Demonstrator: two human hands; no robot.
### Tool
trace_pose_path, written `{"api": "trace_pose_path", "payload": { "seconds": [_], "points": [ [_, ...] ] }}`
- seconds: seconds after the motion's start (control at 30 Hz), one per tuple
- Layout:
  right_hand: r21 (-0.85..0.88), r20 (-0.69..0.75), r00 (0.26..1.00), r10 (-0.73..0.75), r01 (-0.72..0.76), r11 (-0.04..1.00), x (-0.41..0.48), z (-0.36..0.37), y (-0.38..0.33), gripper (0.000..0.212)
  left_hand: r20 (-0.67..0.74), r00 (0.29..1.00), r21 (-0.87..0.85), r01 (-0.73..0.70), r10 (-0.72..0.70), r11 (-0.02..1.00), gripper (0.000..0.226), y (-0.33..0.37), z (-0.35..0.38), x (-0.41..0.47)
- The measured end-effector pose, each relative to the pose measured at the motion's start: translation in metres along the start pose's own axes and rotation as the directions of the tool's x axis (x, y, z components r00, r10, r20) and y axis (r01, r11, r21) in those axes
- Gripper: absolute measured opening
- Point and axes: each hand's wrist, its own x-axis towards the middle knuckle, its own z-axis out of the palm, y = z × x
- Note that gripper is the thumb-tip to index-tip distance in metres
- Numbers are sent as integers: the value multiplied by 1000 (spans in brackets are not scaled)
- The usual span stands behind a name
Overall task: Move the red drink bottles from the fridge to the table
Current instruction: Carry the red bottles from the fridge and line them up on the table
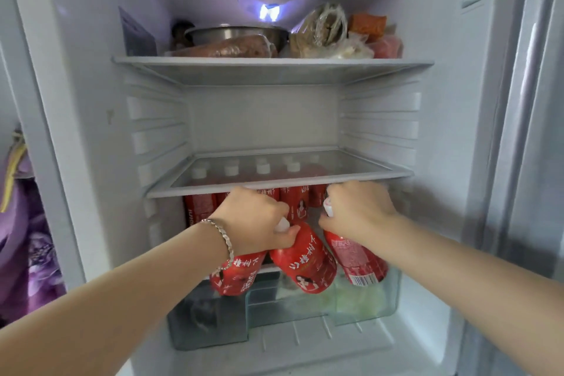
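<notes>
White fridge (91, 131) interior, door open, seen from the front; purple cloth (27, 253) hangs outside at far left. Top shelf (271, 65) carries a metal pot (238, 33) and wrapped food bags (323, 36). The glass shelf (351, 166) below it is bare, and white caps show through it. Under this shelf stands a row of upright red bottles (200, 206), long axes vertical, caps up. A clear drawer (366, 308) sits at the bottom.

Both hands reach in beneath the glass shelf. The left hand (256, 220) is curled, thumb and fingers pinching the neck of the middle bottle (302, 262) just below its white cap. This bottle is tilted: cap up and toward the back, base down and toward the viewer, long axis running upper left to lower right. The left bottle (235, 275) leans the other way, base at lower left, neck hidden under the left wrist; whether it is gripped cannot be told. The right hand (357, 210) is curled around the neck of the right bottle (357, 259), which is tilted cap up-left, base down-right, barcode facing the viewer. All three tilted bottles hang in front of the drawer. A silver bracelet (224, 238) circles the left wrist.
</notes>
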Motion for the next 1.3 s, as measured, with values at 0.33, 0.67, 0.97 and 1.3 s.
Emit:
{"api": "trace_pose_path", "payload": {
  "seconds": [0.33,0.67,0.97,1.3],
  "points": [
    [-64,13,856,-517,517,853,-36,-5,-31,35,297,791,332,440,-535,835,45,77,-64,-69],
    [139,-148,385,-911,920,366,-176,-38,-150,40,368,207,648,643,-907,409,45,211,-158,-251],
    [134,-476,-208,-854,943,-305,-430,-149,-217,43,74,-319,838,534,-945,-115,47,444,-330,-388],
    [13,-603,-578,-550,682,-731,-790,-290,-153,46,-311,-716,807,149,-625,-572,50,794,-523,-426]
  ]
}}
